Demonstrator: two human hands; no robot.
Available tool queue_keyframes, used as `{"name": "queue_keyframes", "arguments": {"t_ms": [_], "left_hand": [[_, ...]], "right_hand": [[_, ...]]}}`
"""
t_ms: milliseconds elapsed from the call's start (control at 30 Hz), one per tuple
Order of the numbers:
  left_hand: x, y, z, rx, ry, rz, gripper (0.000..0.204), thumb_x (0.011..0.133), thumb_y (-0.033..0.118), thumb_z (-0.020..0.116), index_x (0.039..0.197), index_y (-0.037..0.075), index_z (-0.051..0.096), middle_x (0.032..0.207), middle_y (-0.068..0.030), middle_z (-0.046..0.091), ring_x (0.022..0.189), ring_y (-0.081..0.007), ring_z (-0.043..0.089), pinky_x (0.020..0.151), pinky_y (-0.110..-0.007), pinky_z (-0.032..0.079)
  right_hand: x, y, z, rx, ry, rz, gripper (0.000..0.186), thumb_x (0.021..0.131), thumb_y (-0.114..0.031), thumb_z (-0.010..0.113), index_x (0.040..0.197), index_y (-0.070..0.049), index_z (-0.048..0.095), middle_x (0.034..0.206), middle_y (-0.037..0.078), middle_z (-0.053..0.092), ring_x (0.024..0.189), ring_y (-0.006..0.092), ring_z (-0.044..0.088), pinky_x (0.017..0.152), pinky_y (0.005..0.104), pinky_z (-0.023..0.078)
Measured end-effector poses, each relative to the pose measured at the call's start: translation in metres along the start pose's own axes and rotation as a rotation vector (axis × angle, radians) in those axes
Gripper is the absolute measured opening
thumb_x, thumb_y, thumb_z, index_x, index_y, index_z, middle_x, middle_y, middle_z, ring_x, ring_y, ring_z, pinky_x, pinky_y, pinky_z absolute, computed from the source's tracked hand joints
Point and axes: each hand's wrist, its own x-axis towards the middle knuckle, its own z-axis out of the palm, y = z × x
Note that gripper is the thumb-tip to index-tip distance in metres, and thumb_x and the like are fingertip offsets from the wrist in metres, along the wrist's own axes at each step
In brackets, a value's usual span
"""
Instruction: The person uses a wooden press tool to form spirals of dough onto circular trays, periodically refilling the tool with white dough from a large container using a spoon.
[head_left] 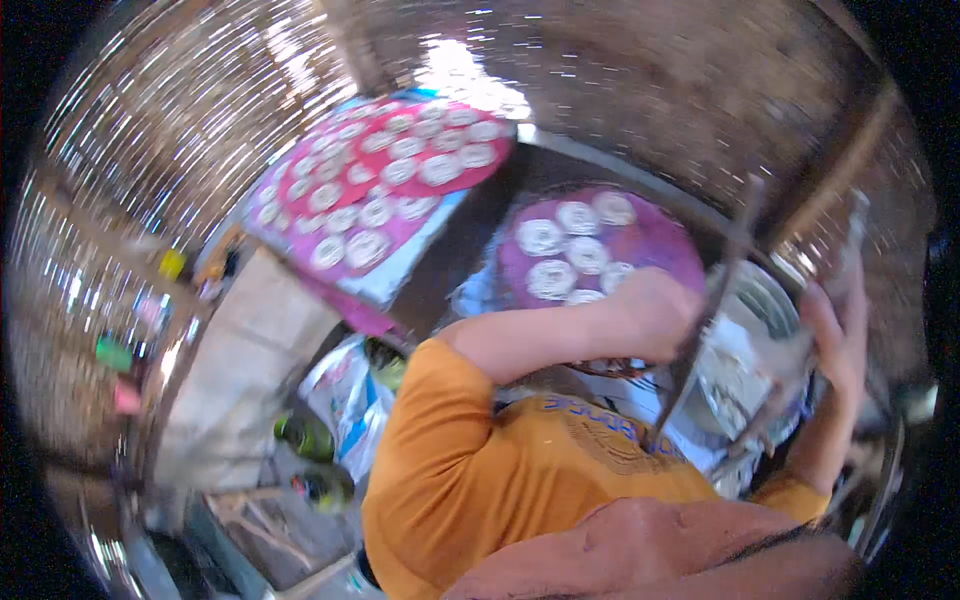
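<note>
My left hand point(657, 312) is closed in a fist at a long wooden stick point(735, 245), which slants up over the right side of the work area. Farther right, my right hand point(838, 335) is smeared by motion. It appears to be wrapped around a second wooden stick point(775, 400), though its fingers are hard to make out. Between and below the sticks stands a round basin point(762, 290) with whitish stuff in it. Just beyond my left forearm lies a round purple cloth point(655, 235) bearing several flat white coils point(587, 255), some hidden by that arm.
A larger pink and purple cloth point(405, 222) at the far left carries many white coils. Woven walls point(180, 130) enclose the space, and a wooden beam point(840, 165) runs along the right. Green bottles point(310, 437) and a shiny plastic bag point(355, 400) lie at the left.
</note>
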Motion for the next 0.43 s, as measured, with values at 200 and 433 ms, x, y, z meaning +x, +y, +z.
{"name": "queue_keyframes", "arguments": {"t_ms": [200,433], "left_hand": [[0.003,-0.004,0.005,0.006,0.032,0.041,0.020,0.053,0.014,0.061,0.069,0.003,0.057,0.063,-0.0138,0.057,0.060,-0.0284,0.058,0.055,-0.038,0.046],[-0.033,-0.030,-0.004,-0.013,0.509,0.060,0.028,0.054,0.023,0.066,0.072,0.004,0.056,0.067,-0.0129,0.057,0.059,-0.0274,0.055,0.058,-0.037,0.044]], "right_hand": [[0.006,-0.018,0.012,-0.272,0.110,0.033,0.038,0.074,-0.019,0.052,0.105,0.001,0.041,0.084,0.017,0.055,0.078,0.0306,0.053,0.069,0.0368,0.041],[-0.001,0.046,0.000,-0.497,0.514,-0.133,0.049,0.075,-0.012,0.054,0.119,0.003,0.038,0.123,0.019,0.040,0.114,0.0290,0.040,0.093,0.0367,0.033]]}}
